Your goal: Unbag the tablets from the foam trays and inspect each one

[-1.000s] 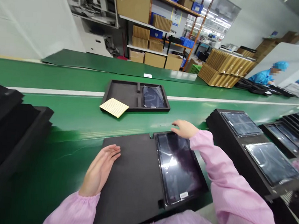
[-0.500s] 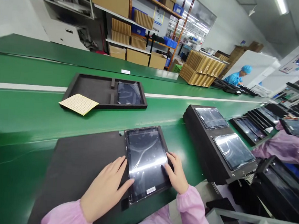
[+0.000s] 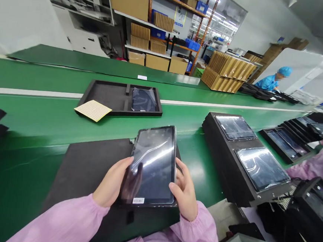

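Note:
Between my two hands is a tablet [image 3: 154, 165] with a glossy dark screen and a small white label at its lower edge. It is lifted and tilted above a black foam board [image 3: 90, 171] on the green bench. My left hand [image 3: 113, 180] grips the tablet's left edge, thumb along the front. On the right edge, my right hand [image 3: 185, 188] holds it, thumb in front and fingers partly behind. The undersides of both grips are hidden by the tablet.
Behind lies a black tray [image 3: 107, 96] with a wrapped dark panel in it and a sheet of round stickers [image 3: 93, 110] on its corner. At right, a black foam stack [image 3: 220, 159] bears two tablets. Cardboard dividers [image 3: 228, 72] stand farther back. Two co-workers are at the right.
Both hands have taken hold of the tablet and raised it off the board, tilting it up. A black object has come into view at the left edge as the view shifted.

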Demonstrator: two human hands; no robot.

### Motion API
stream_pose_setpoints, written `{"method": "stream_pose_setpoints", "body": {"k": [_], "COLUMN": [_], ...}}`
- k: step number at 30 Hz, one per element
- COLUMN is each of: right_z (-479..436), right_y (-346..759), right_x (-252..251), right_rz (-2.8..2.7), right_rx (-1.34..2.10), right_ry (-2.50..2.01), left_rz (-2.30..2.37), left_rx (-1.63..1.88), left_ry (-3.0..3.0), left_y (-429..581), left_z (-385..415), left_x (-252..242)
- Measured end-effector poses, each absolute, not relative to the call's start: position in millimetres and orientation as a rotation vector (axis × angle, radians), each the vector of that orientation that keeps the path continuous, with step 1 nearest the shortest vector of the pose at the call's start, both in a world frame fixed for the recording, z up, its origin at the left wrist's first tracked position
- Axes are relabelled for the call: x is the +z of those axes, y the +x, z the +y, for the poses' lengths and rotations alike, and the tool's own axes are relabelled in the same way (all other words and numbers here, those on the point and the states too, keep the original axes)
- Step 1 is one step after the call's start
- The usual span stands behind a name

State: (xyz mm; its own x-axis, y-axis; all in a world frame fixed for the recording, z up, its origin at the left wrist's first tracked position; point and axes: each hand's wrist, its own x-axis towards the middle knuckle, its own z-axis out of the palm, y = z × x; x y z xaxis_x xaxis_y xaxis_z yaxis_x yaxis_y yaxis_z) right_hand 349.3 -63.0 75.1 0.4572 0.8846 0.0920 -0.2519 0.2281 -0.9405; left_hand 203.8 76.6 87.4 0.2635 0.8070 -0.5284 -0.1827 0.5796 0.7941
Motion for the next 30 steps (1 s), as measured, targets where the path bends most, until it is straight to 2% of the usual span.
{"method": "stream_pose_setpoints", "body": {"k": [10,20,30], "right_z": [-49,-18,10], "right_y": [342,337,343], "right_x": [118,149,192], "right_rz": [-1.015,-1.085,-1.309], "right_rx": [0.889,0.916,0.992], "right_ry": [-1.029,-1.116,-0.921], "left_rz": [1.019,0.973,0.739], "left_rx": [0.850,0.897,0.849], "left_ry": [0.675,0.848,1.023], "left_y": [235,227,221], "left_z": [79,75,69], "left_x": [107,95,102]}}
